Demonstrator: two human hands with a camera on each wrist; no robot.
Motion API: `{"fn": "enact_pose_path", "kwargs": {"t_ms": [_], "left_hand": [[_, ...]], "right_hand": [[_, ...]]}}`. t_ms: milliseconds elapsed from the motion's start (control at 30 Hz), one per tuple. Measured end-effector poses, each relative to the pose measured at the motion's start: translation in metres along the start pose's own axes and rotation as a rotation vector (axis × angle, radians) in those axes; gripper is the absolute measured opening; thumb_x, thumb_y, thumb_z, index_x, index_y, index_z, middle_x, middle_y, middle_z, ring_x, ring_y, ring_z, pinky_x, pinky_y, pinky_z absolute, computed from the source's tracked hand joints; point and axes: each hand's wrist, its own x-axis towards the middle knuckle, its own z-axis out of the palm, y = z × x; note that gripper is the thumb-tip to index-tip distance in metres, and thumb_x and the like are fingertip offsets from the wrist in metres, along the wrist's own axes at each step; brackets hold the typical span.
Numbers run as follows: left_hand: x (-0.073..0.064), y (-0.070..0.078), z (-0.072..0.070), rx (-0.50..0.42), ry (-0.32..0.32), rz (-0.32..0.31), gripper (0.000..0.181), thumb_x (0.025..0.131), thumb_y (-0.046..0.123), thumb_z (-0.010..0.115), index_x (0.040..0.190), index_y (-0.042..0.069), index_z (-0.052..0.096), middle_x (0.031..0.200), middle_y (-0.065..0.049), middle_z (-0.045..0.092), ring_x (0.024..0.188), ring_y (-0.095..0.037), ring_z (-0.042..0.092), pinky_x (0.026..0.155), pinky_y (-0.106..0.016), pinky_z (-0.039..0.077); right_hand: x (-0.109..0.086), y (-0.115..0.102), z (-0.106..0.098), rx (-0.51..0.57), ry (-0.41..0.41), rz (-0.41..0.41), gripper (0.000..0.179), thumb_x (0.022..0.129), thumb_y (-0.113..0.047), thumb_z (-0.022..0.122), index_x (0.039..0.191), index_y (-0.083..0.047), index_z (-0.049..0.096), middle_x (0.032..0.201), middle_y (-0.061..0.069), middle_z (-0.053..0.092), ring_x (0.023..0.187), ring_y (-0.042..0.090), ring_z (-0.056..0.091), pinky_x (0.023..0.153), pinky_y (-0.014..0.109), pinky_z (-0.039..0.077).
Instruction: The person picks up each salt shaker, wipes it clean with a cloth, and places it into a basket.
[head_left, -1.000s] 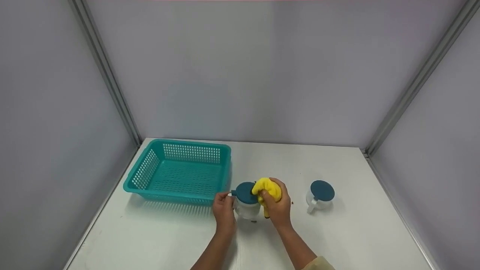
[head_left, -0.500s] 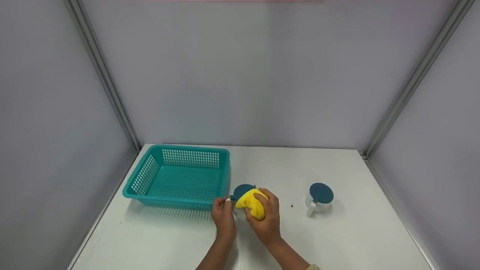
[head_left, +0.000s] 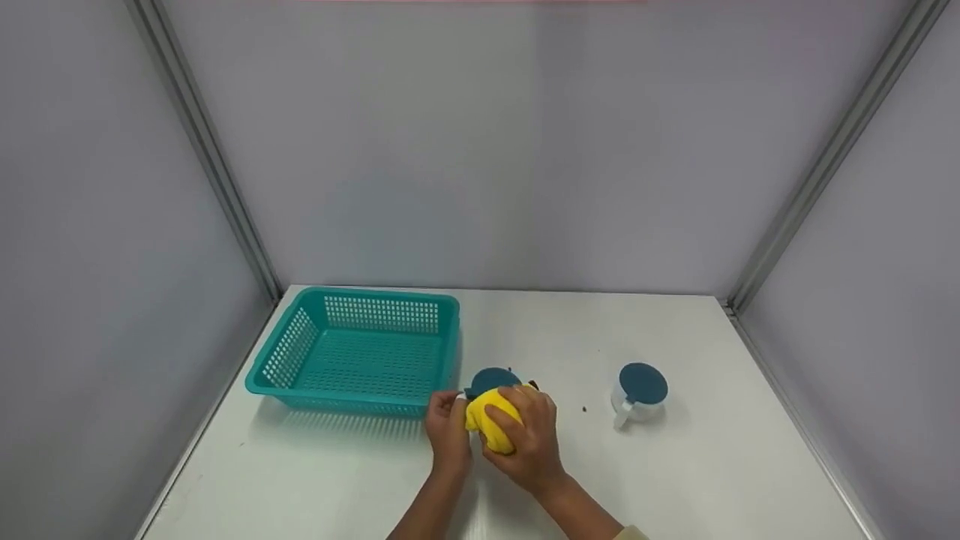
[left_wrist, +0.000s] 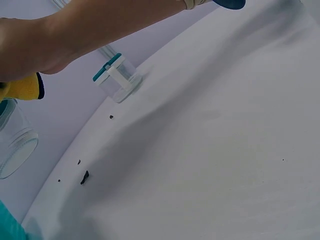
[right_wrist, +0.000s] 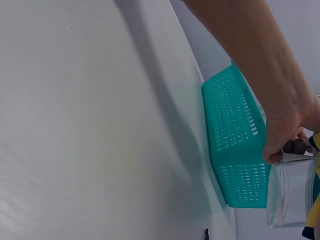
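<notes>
A clear glass jar (left_wrist: 17, 142) with a blue lid (head_left: 491, 377) is between both hands. My left hand (head_left: 448, 435) pinches its white handle from the left side. With curled fingers, my right hand (head_left: 534, 442) grips a bunched yellow cloth (head_left: 489, 424) against the near side of the jar, hiding most of the body in the head view. Dark edging shows on the cloth in both wrist views. The jar looks raised off the table in the left wrist view. In the right wrist view, the left fingers (right_wrist: 274, 152) are at the handle.
A teal perforated basket (head_left: 255, 390) stands behind and left of the hands. Another lidded glass jar (head_left: 637, 394) with a white handle stands at the right. Several small dark bits (left_wrist: 85, 177) lie on the white table (head_left: 712, 465). Grey walls enclose the table's back and sides.
My right hand has carried the yellow cloth from the right of the lid leftward and down to the jar's near side. My left hand keeps its hold on the handle.
</notes>
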Motion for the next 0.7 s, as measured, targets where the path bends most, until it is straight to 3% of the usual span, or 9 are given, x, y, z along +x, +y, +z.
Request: {"fn": "enact_pose_path", "kwargs": {"t_ms": [167, 300, 400, 500, 700], "left_hand": [[0.002, 0.004, 0.0, -0.012, 0.004, -0.007, 0.017, 0.087, 0.014, 0.054, 0.102, 0.006, 0.054, 0.095, -0.012, 0.058, 0.081, -0.024, 0.057, 0.069, -0.029, 0.054], [0.004, 0.008, 0.0, -0.009, 0.011, -0.005, 0.016, 0.086, 0.014, 0.054, 0.1, 0.006, 0.055, 0.093, -0.011, 0.059, 0.083, -0.023, 0.055, 0.071, -0.028, 0.051], [0.004, 0.011, 0.001, -0.011, 0.013, -0.014, 0.016, 0.086, 0.014, 0.055, 0.099, 0.006, 0.055, 0.09, -0.007, 0.058, 0.084, -0.02, 0.053, 0.074, -0.027, 0.048], [0.004, 0.013, 0.001, -0.05, 0.01, -0.015, 0.015, 0.085, 0.012, 0.056, 0.097, 0.003, 0.055, 0.081, -0.007, 0.054, 0.077, -0.021, 0.049, 0.068, -0.027, 0.045], [0.006, 0.015, 0.0, -0.085, 0.002, -0.036, 0.014, 0.083, 0.01, 0.057, 0.095, 0.002, 0.055, 0.08, -0.006, 0.053, 0.075, -0.022, 0.048, 0.066, -0.031, 0.043]], "right_hand": [[-0.004, 0.004, -0.003, -0.018, -0.014, -0.105, 0.047, 0.064, -0.03, 0.08, 0.108, -0.021, 0.066, 0.118, 0.008, 0.06, 0.105, 0.028, 0.053, 0.081, 0.048, 0.042], [-0.008, 0.008, -0.006, -0.021, -0.012, -0.119, 0.05, 0.06, -0.029, 0.082, 0.107, -0.021, 0.066, 0.117, 0.01, 0.061, 0.105, 0.029, 0.053, 0.081, 0.048, 0.042], [-0.01, 0.012, -0.01, -0.015, -0.003, -0.09, 0.049, 0.061, -0.028, 0.082, 0.107, -0.019, 0.066, 0.117, 0.01, 0.061, 0.105, 0.029, 0.053, 0.083, 0.048, 0.041], [-0.011, 0.018, -0.013, -0.01, 0.017, -0.044, 0.047, 0.063, -0.026, 0.08, 0.107, -0.017, 0.066, 0.116, 0.011, 0.06, 0.105, 0.027, 0.053, 0.087, 0.045, 0.04], [-0.015, 0.026, -0.015, 0.04, 0.051, 0.094, 0.05, 0.062, -0.019, 0.08, 0.109, -0.013, 0.065, 0.117, 0.014, 0.057, 0.105, 0.025, 0.051, 0.094, 0.035, 0.038]]}}
